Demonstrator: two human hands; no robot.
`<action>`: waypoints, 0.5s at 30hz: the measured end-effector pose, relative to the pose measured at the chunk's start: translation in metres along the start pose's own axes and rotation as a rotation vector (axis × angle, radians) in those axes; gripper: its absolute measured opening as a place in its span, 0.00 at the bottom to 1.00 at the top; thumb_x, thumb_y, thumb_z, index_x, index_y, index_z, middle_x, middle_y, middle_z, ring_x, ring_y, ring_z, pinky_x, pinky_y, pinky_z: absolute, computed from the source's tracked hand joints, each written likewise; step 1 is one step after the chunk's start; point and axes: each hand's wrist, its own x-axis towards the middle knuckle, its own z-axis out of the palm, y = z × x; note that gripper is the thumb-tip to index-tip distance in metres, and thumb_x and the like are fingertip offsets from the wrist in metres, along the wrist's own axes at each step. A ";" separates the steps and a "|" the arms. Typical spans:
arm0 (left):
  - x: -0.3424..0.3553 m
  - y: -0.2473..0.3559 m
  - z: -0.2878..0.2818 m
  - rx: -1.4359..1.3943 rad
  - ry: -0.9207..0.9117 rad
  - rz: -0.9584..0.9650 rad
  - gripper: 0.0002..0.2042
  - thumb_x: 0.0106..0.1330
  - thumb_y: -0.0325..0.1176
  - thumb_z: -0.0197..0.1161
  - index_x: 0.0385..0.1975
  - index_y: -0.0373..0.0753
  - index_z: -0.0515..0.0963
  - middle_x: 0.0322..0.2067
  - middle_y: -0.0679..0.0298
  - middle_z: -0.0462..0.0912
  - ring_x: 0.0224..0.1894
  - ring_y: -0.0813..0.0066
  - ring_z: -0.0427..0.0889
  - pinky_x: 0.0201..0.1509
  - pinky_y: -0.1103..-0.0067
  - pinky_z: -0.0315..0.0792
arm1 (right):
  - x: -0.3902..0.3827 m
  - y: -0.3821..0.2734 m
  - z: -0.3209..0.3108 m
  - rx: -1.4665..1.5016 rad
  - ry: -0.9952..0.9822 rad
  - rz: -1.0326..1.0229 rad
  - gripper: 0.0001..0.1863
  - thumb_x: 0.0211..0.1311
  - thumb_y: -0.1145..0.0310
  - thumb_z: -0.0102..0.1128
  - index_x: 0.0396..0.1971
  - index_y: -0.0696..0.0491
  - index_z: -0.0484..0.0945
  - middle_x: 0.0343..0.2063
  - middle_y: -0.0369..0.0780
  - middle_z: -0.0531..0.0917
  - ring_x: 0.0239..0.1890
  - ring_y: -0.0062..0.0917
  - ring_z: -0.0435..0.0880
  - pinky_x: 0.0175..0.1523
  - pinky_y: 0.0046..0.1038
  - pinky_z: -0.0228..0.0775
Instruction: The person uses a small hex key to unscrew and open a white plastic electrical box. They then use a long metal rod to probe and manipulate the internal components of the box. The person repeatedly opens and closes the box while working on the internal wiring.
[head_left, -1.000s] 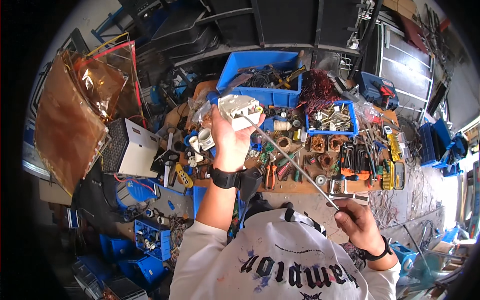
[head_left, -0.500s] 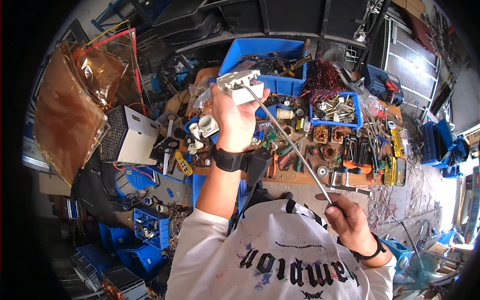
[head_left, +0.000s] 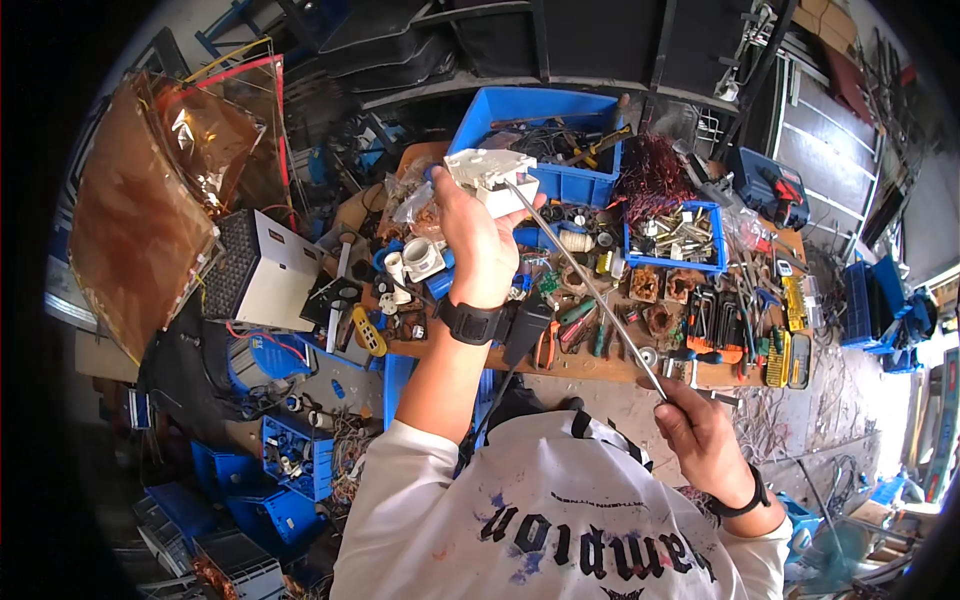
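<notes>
My left hand (head_left: 480,235) is raised above the workbench and grips a white plastic electrical part (head_left: 492,172). My right hand (head_left: 700,435) sits lower right, closed on the handle end of a long thin metal screwdriver (head_left: 590,290). The shaft runs up and left, and its tip meets the white part. A black watch is on my left wrist and a black band on my right. My white printed shirt fills the lower middle.
A cluttered wooden workbench (head_left: 590,368) holds pliers, screwdrivers and small parts. A large blue bin (head_left: 545,105) and a smaller blue tray (head_left: 672,262) of metal pieces stand behind. A white perforated box (head_left: 262,275) lies left; blue crates (head_left: 290,460) sit on the floor.
Both hands have shifted a little with the view; my left hand still holds the white part up and the screwdriver stays pressed to it.
</notes>
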 end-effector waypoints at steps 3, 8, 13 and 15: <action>0.001 -0.001 -0.006 -0.019 -0.016 0.007 0.29 0.74 0.56 0.29 0.49 0.37 0.69 0.40 0.54 0.80 0.38 0.59 0.82 0.41 0.59 0.80 | 0.004 -0.001 0.001 -0.047 0.039 -0.086 0.15 0.66 0.74 0.52 0.51 0.61 0.74 0.17 0.46 0.74 0.20 0.37 0.76 0.28 0.32 0.66; 0.011 -0.005 -0.008 -0.007 0.018 0.108 0.29 0.74 0.57 0.30 0.49 0.37 0.69 0.42 0.54 0.79 0.39 0.60 0.82 0.41 0.60 0.80 | 0.007 0.000 0.005 0.607 -0.219 0.197 0.17 0.73 0.67 0.47 0.56 0.58 0.72 0.15 0.30 0.67 0.16 0.11 0.61 0.21 0.18 0.56; 0.012 -0.004 -0.001 -0.002 0.091 0.146 0.28 0.74 0.56 0.30 0.51 0.38 0.67 0.43 0.54 0.79 0.41 0.60 0.82 0.38 0.59 0.81 | 0.015 0.017 0.005 1.045 -0.388 0.225 0.21 0.74 0.60 0.46 0.57 0.59 0.69 0.21 0.29 0.64 0.14 0.08 0.57 0.15 0.13 0.45; 0.014 -0.005 -0.005 -0.013 0.045 0.177 0.27 0.74 0.56 0.31 0.51 0.38 0.67 0.43 0.54 0.79 0.41 0.60 0.82 0.38 0.59 0.81 | 0.018 0.022 0.004 1.071 -0.402 0.245 0.21 0.74 0.61 0.46 0.57 0.60 0.69 0.19 0.30 0.64 0.14 0.09 0.57 0.15 0.14 0.46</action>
